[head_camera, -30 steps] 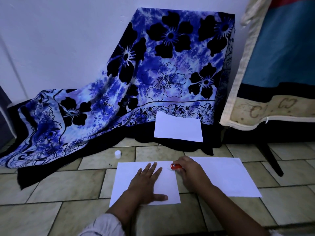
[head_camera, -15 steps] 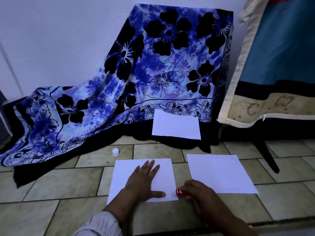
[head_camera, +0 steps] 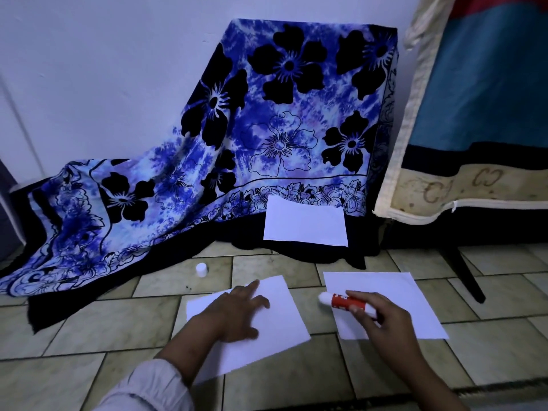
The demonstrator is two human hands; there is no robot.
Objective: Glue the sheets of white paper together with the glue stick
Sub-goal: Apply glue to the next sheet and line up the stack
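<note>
Two white sheets lie on the tiled floor. My left hand point(head_camera: 237, 312) rests flat with spread fingers on the left sheet point(head_camera: 275, 330), which sits turned at an angle. The right sheet point(head_camera: 391, 295) lies beside it, apart. My right hand point(head_camera: 382, 321) holds the red glue stick point(head_camera: 344, 301) above the right sheet's left edge, its white tip pointing left over the gap between the sheets. The white glue cap point(head_camera: 201, 269) stands on the floor behind the left sheet. A third white sheet point(head_camera: 305, 222) lies on the dark hem of the cloth.
A blue flowered cloth point(head_camera: 267, 129) drapes over something against the white wall. At right hangs a blue and cream cover point(head_camera: 474, 114) above a dark slanted leg point(head_camera: 462, 271). A dark strip point(head_camera: 444, 393) runs along the floor near me.
My right hand carried the glue stick from the left sheet's right edge over to the right sheet. The left sheet has been turned counter-clockwise under my left hand.
</note>
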